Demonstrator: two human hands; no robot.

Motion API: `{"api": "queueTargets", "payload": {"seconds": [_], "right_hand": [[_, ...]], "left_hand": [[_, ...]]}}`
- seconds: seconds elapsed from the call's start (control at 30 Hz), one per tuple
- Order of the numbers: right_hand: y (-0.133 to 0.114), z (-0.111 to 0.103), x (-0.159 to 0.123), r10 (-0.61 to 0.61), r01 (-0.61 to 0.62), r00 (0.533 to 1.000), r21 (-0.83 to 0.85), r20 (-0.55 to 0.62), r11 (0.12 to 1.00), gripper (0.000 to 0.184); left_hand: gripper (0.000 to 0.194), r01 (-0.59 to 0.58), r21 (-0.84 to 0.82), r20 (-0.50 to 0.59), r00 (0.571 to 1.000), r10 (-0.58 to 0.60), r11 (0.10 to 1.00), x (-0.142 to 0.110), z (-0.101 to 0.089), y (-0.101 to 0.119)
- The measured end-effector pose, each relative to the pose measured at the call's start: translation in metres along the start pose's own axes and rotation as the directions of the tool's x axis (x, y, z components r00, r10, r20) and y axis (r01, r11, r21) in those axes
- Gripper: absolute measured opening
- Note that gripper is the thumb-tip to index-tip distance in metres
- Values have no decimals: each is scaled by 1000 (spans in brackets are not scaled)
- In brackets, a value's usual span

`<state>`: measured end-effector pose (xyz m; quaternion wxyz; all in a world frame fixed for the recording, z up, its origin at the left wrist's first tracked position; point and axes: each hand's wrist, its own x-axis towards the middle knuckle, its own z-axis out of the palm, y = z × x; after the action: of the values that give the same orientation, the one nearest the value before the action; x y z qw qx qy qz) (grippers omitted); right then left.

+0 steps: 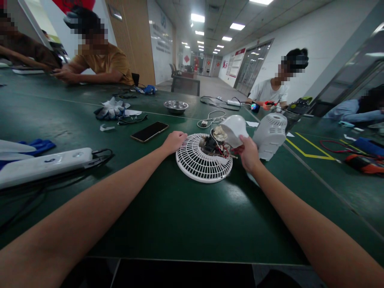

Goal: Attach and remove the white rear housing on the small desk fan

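Note:
A white round fan grille (201, 170) lies on the green table in front of me, with an exposed motor (210, 145) and thin wires at its middle. My left hand (175, 142) is closed on the grille's left rim, its fingertips partly hidden. To the right, my right hand (248, 154) grips the edge of a smooth white plastic fan cover (235, 127). This cover is tilted beside the motor and close to it. Behind my right hand stands a white vented plastic housing (271, 134).
Around the grille are a smartphone (150, 131), a metal bowl (176, 106), a coiled white cable (214, 118) and crumpled gloves (110, 110). A white power strip (48, 164) lies left, an orange-and-black tool (364, 164) right. Several people sit around the table.

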<state>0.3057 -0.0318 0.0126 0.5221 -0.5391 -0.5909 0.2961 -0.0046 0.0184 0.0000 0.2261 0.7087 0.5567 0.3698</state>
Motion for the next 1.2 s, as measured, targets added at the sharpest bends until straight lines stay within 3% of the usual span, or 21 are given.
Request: {"api": "queueTargets", "payload": {"seconds": [0.1,0.3,0.67,0.77,0.9,1.03,1.2], "right_hand": [[-10,5,-9,-33,34,999,71,-8,997,54],[-36,11,-28,-153,153,988,-5,7,988,56],[-33,17,-25,-156,158,986,29,-50,987,54],[-43,20,-35,-227,226,974,48,15,973,54],[-55,22,-50,-312,322,939,-49,142,945,72],[-56,21,-53,-357,378,922,-144,151,915,73],[-52,22,-51,-344,357,930,-93,133,929,70]], "left_hand": [[40,3,6,1,1000,-3,1000,1,0,0],[39,3,25,6,1000,-3,1000,0,1,-1],[39,-3,27,4,1000,3,1000,2,1,-2],[38,13,34,9,1000,-13,999,2,1,-1],[37,3,44,-1,1000,-3,999,2,1,-1],[35,4,35,4,1000,-4,999,1,0,1],[36,16,19,20,1000,-16,1000,0,0,2]]}}
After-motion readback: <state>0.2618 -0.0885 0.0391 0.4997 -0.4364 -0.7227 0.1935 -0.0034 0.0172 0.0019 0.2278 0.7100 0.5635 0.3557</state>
